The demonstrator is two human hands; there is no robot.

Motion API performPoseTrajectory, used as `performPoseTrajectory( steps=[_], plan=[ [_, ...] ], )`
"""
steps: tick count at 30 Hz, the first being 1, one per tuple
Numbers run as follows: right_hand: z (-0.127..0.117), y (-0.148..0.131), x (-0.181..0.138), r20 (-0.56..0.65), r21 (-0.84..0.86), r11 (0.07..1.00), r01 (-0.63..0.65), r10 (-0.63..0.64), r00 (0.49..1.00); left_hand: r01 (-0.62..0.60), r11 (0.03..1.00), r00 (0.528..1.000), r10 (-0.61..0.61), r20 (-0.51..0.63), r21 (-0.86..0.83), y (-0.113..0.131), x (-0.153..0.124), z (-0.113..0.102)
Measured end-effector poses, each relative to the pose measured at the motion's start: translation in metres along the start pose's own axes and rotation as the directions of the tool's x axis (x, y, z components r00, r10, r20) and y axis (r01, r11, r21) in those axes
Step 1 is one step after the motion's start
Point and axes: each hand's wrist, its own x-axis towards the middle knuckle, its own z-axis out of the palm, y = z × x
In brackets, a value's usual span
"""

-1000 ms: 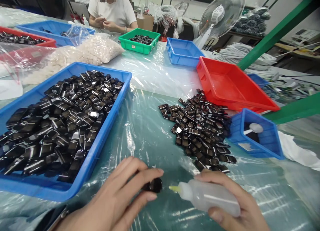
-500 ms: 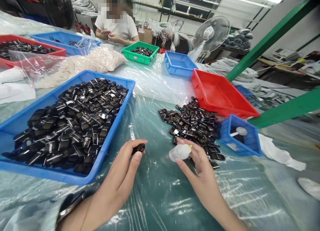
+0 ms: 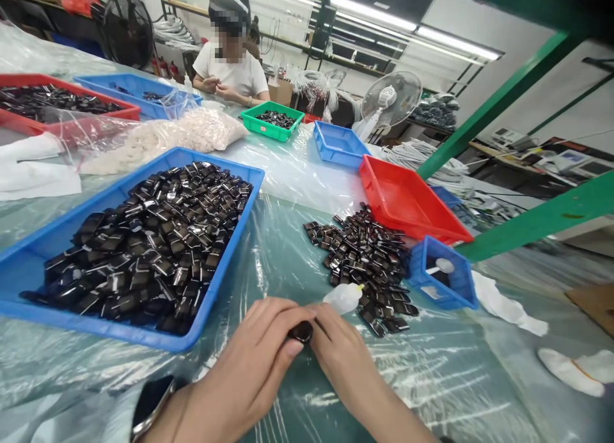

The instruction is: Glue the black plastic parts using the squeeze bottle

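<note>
My left hand (image 3: 261,347) is closed around a small glossy black plastic piece (image 3: 301,332), whose rounded end shows between thumb and index finger. My right hand (image 3: 340,350) meets it at the fingertips, its fingers bent and close together; what they hold there is hidden. Just beyond the right hand, a translucent squeeze bottle (image 3: 343,298) with a yellowish tip lies on its side against a loose pile of similar black pieces (image 3: 364,248). To the left stands a large blue tray (image 3: 189,341) heaped with more black pieces.
A small blue bin (image 3: 448,293) holding a white spoon-like item stands right of the pile, below a red tray (image 3: 407,200). A green tray (image 3: 288,131) and a blue tray (image 3: 336,142) sit farther back. Green metal bars (image 3: 542,219) cross the right side. A person (image 3: 233,72) sits opposite.
The squeeze bottle has left my right hand and lies by the pile. My right hand has moved left to my left hand, which still holds the black piece. The camera view has shifted.
</note>
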Motion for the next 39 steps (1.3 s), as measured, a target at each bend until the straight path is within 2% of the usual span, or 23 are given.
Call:
performPoseTrajectory(
  steps=[2,4,7,9,14,18,23,30,33,36,37,39],
  plan=[
    [-0.009,-0.004,0.001,-0.018,0.142,0.986,-0.085,0.089,0.996,-0.015,1.0,1.0,0.015,0.0,0.001,0.001,0.0,-0.001],
    [-0.022,-0.012,0.001,-0.001,0.321,0.927,-0.192,0.203,0.979,-0.032,0.999,0.999,0.032,0.003,0.003,0.001,0.001,-0.001],
    [-0.036,-0.024,-0.002,0.113,0.577,0.739,-0.347,0.348,0.931,-0.054,0.998,0.998,0.054,0.013,0.014,0.0,0.002,-0.001],
    [-0.039,-0.031,-0.003,0.195,0.688,0.591,-0.421,0.408,0.892,-0.089,0.996,0.996,0.089,0.011,0.019,-0.001,0.003,-0.001],
    [-0.036,-0.034,-0.005,0.312,0.813,0.309,-0.494,0.485,0.817,-0.128,0.991,0.991,0.127,0.037,0.044,-0.002,0.004,0.001],
    [-0.036,-0.035,-0.006,0.357,0.852,0.182,-0.491,0.485,0.799,-0.129,0.991,0.988,0.125,0.085,0.043,-0.003,0.003,0.002],
    [-0.037,-0.036,-0.006,0.429,0.869,0.02,-0.494,0.468,0.773,-0.148,0.987,0.986,0.143,0.087,0.061,-0.003,0.003,0.002],
    [-0.028,-0.031,-0.007,0.486,0.847,-0.024,-0.53,0.438,0.756,-0.272,0.957,0.961,0.275,-0.02,0.106,-0.005,0.003,0.009],
    [-0.022,-0.032,-0.008,0.511,0.829,0.016,-0.559,0.385,0.769,-0.296,0.945,0.952,0.304,-0.037,0.141,-0.001,0.002,0.013],
    [-0.019,-0.038,-0.013,0.431,0.843,0.133,-0.521,0.411,0.803,-0.319,0.908,0.942,0.334,-0.011,0.27,0.006,0.002,0.005],
    [-0.02,-0.039,-0.015,0.337,0.856,0.222,-0.466,0.443,0.831,-0.327,0.882,0.936,0.351,-0.008,0.338,0.008,0.003,-0.002],
    [-0.025,-0.036,-0.019,0.03,0.835,0.469,-0.288,0.484,0.875,-0.288,0.802,0.929,0.366,-0.05,0.524,0.01,0.006,-0.023]
  ],
)
